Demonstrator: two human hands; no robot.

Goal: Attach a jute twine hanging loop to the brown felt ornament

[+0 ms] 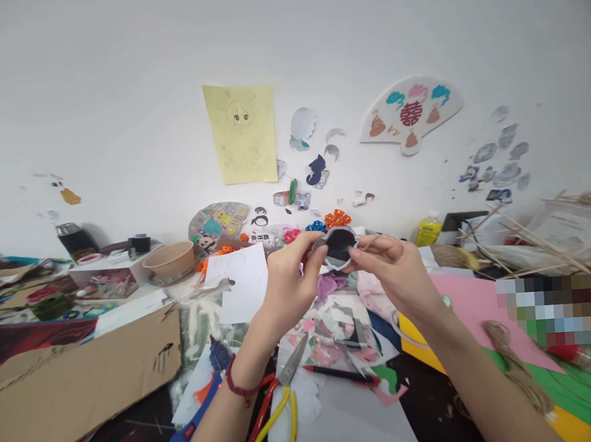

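Note:
A small dark disc with a pale wavy rim, apparently a paper cutout (340, 246), is held up in the air between both hands. My left hand (295, 274) pinches its left edge between thumb and fingers. On the opposite edge, my right hand (396, 268) grips it by the fingertips. Below them on the table lie scissors (287, 371) with yellow handles, a black and red pen (342, 374), and a heap of paper scraps (327, 332). A blue glue gun (200, 417) rests beside my left forearm, partly hidden by it.
Brown cardboard (85, 387) covers the left side, with a round tan bowl (170, 260) behind it. Pink paper (481, 303), green paper (581, 390) and a twine bundle (519, 367) lie at right. A yellow bottle (429, 229) stands near the wall.

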